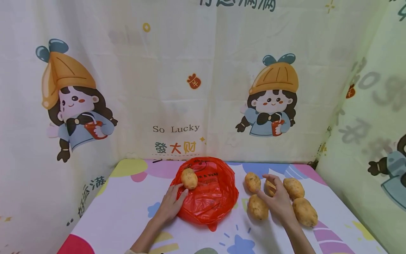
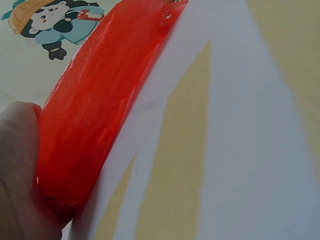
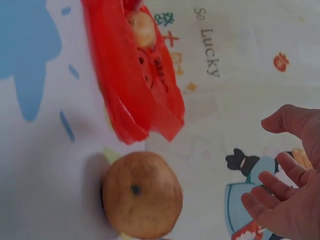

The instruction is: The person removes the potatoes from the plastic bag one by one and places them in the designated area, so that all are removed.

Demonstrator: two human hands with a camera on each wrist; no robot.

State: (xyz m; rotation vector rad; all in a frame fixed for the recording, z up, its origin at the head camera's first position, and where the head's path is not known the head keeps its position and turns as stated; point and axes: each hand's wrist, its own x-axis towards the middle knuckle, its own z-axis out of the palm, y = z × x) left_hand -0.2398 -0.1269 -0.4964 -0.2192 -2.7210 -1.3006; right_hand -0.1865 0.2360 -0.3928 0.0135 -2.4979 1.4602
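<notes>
A red plastic bag (image 1: 209,201) lies spread with its mouth up, and one potato (image 1: 189,179) rests on it at the far left. My left hand (image 1: 171,203) grips the bag's left rim, its thumb on the inner side and close to that potato. In the left wrist view the thumb (image 2: 17,165) shows beside the red wall; the other fingers are hidden there. Over a group of loose potatoes (image 1: 258,207) hovers my right hand (image 1: 277,201), fingers spread and nothing held. The right wrist view shows that hand (image 3: 290,195) apart from a potato (image 3: 142,195).
More potatoes lie around the right hand: one (image 1: 252,182) at the far left of the group, one (image 1: 270,187) partly hidden by the hand, two (image 1: 294,188) on the right. A patterned cloth covers the table (image 1: 127,201). Printed curtains (image 1: 222,106) stand behind and beside it.
</notes>
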